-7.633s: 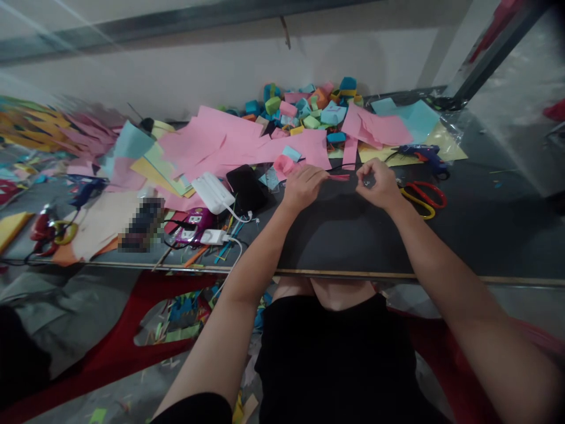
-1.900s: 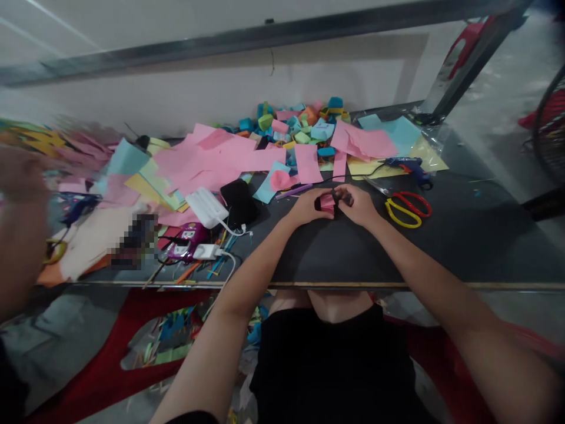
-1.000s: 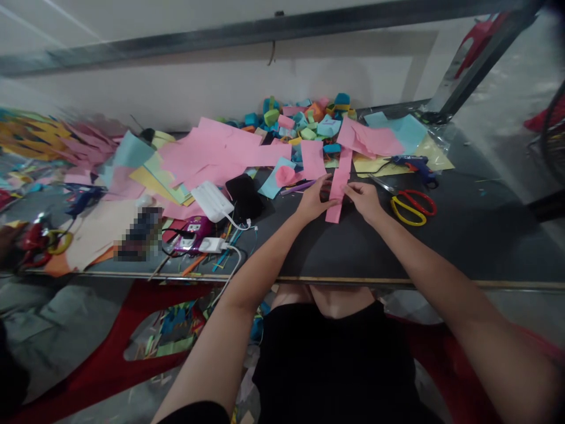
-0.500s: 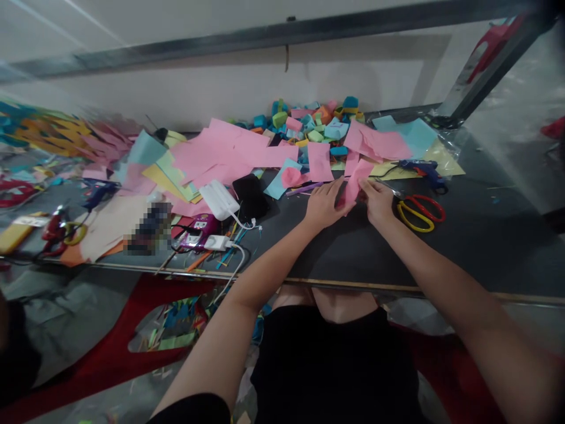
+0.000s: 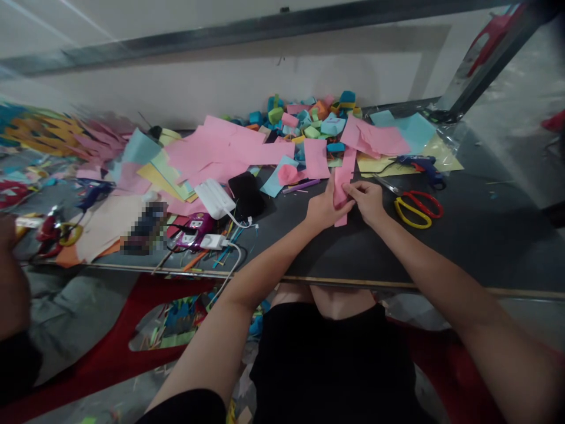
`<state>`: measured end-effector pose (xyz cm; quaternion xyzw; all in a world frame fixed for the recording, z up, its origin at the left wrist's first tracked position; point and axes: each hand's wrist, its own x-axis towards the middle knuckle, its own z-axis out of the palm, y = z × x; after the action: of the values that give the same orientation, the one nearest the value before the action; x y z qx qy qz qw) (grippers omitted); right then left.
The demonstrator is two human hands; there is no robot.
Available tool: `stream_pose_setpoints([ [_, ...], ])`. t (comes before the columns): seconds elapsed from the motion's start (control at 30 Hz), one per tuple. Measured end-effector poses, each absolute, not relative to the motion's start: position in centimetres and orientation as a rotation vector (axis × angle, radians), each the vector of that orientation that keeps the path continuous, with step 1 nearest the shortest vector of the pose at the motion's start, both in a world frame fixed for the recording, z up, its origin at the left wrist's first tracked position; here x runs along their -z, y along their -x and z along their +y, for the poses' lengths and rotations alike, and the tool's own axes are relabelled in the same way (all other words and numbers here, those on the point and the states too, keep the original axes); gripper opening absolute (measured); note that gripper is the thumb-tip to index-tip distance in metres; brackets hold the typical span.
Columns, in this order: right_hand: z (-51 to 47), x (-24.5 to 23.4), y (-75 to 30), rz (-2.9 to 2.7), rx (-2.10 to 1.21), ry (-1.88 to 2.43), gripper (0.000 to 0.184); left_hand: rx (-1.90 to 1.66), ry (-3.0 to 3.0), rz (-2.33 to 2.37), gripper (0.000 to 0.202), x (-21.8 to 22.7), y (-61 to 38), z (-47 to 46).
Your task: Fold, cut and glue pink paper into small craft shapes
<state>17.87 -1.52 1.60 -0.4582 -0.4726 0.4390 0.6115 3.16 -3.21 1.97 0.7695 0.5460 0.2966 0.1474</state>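
A folded piece of pink paper (image 5: pixel 341 189) is held between my two hands above the dark table. My left hand (image 5: pixel 324 206) grips its left side, thumb raised along the edge. On the other side, the fingertips of my right hand (image 5: pixel 367 199) pinch the paper. A narrow pink strip (image 5: pixel 346 165) reaches up behind it, and a pink end shows below my fingers; whether they are one piece I cannot tell. Scissors (image 5: pixel 417 207) with one red and one yellow handle lie just right of my right hand. A pink rectangle of paper (image 5: pixel 316 159) lies beyond my left hand.
Small folded paper shapes (image 5: pixel 318 118) in many colours are heaped at the back. A blue glue gun (image 5: pixel 421 168) rests at right. Left are pink sheets (image 5: pixel 216 147), a purple power strip (image 5: pixel 196 229) and a white charger (image 5: pixel 215 198). Another person's arm (image 5: pixel 13 277) is at far left.
The pink paper has turned from slanted to nearly upright, and my right hand has shifted slightly left and lower. Another person's arm has come into view at the far left.
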Motion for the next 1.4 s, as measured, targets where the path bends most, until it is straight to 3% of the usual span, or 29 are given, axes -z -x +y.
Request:
stream_pose_setpoints([
  [0.17,-2.3,-1.8,-17.6,-1.206,-0.814,1.085,0.039,-1.063,-2.118,1.569,0.083,-2.1,-3.8,-3.4],
  [0.4,-1.7,-1.5,-17.9,-1.141,-0.961,1.010,0.049,-1.129,-1.980,1.416,0.060,-1.5,-2.9,-2.4],
  [0.63,-2.2,-2.3,-17.8,-1.207,-0.900,1.040,0.049,-1.160,-2.034,1.390,0.082,-0.8,-3.3,-2.7],
  [0.97,-1.7,-1.8,-18.3,-1.204,-1.024,0.996,0.054,-1.116,-2.009,1.088,0.078,0.1,-2.8,-2.0],
  [1.27,-1.0,-1.9,-19.2,-1.180,-1.101,1.015,0.064,-1.219,-1.193,0.931,0.026,0.1,-3.0,-0.4],
  [1.4,-0.5,-1.6,-19.5,-1.181,-1.086,1.036,0.066,-1.217,-0.984,0.936,0.021,-0.5,-2.8,-0.1],
])
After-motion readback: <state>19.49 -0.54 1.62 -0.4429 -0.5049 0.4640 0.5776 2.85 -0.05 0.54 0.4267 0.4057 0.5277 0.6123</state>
